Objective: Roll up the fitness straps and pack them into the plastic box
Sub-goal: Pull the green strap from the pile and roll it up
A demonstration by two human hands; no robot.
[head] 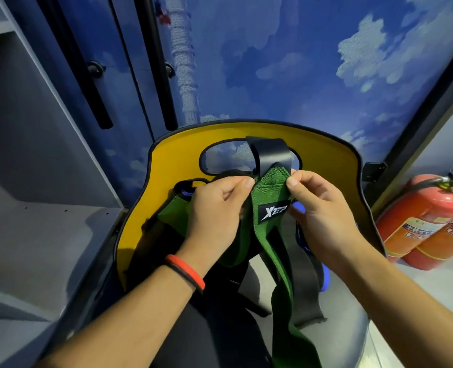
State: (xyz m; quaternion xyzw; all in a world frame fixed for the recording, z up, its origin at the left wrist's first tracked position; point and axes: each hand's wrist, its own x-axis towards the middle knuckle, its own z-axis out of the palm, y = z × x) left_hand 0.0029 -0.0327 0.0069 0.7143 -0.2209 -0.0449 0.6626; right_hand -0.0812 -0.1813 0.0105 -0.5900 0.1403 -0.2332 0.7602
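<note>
Both hands are up over the yellow chair [167,166], pinching the top end of the green strap [269,197]. The left hand [214,213] grips its left edge between thumb and fingers, the right hand [323,211] clamps the right edge. The strap hangs down toward the seat, black loop [269,152] at its top. Two red fire extinguishers [427,224] lie at right.

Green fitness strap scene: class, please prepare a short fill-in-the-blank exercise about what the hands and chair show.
1. Both hands pinch the top end of the ____ strap.
2. The chair back is coloured ____.
3. The red wristband sits on the ____ wrist.
4. The fire extinguishers lie to the person's ____.

Missing words: green; yellow; left; right
</note>
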